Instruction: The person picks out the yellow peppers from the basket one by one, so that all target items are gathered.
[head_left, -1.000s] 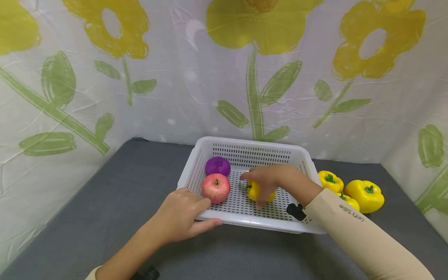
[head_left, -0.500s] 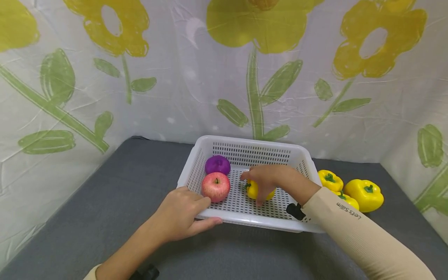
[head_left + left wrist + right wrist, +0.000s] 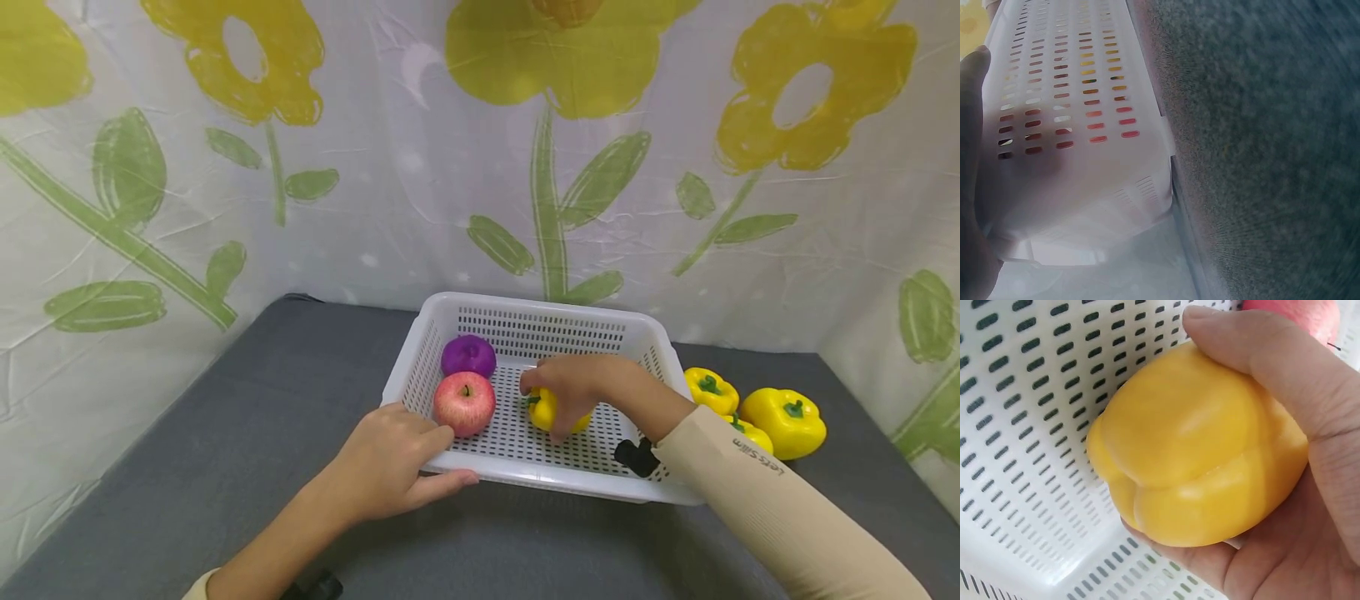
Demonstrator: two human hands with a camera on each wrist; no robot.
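Observation:
A white slotted plastic basket [image 3: 540, 476] stands on the dark grey tabletop. At its near left corner my left hand [image 3: 390, 462] grips the rim, thumb on the outer side and fingers over the edge. The left wrist view shows the basket's slotted outer wall [image 3: 1085, 178] beside that hand. Inside the basket, my right hand [image 3: 576, 390] holds a yellow bell pepper [image 3: 1191, 450] between thumb and fingers, palm partly covering it from above. To the left of the pepper lie a red apple [image 3: 464, 406] and, behind it, a round purple onion-like vegetable [image 3: 468, 357].
Several more yellow bell peppers [image 3: 783, 423] lie on the table, just right of the basket. A floral curtain [image 3: 360, 192] hangs close behind the basket. The grey tabletop [image 3: 247, 417] extends to the left and in front.

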